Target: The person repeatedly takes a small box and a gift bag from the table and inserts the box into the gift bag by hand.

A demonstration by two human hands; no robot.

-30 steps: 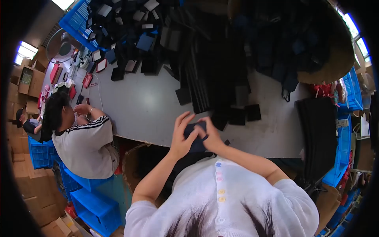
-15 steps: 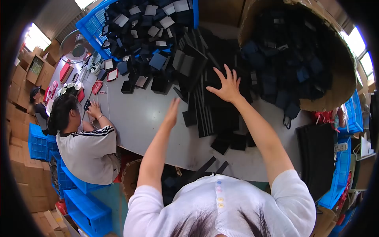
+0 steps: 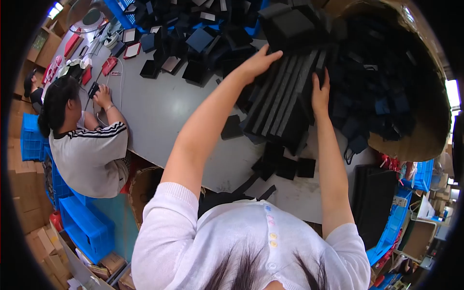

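Observation:
A stack of black foam sheets [image 3: 282, 99], with grey cut edges showing as stripes, is between my two hands over the table. My left hand [image 3: 261, 64] grips its upper left side, thumb and fingertips toward the top. Against the right side lies my right hand [image 3: 321, 94], its fingers partly hidden behind the stack. More black foam pieces [image 3: 295, 24] rest at the far end of the stack. Several small black foam pieces [image 3: 285, 164] are on the table just below it, and a dark flat piece [image 3: 233, 127] is to its left.
Beyond my left hand, a blue crate [image 3: 116, 12] and the grey table [image 3: 169, 106] hold many dark boxes. A large carton [image 3: 411, 145] of dark pieces stands at right. At left, a seated person [image 3: 89, 150] handles a small dark item. A black bundle [image 3: 374, 203] is at right.
My hands have come in from being spread over the black sheets to holding both sides of the stack. The stack now looks gathered and tilted. The view has shifted slightly.

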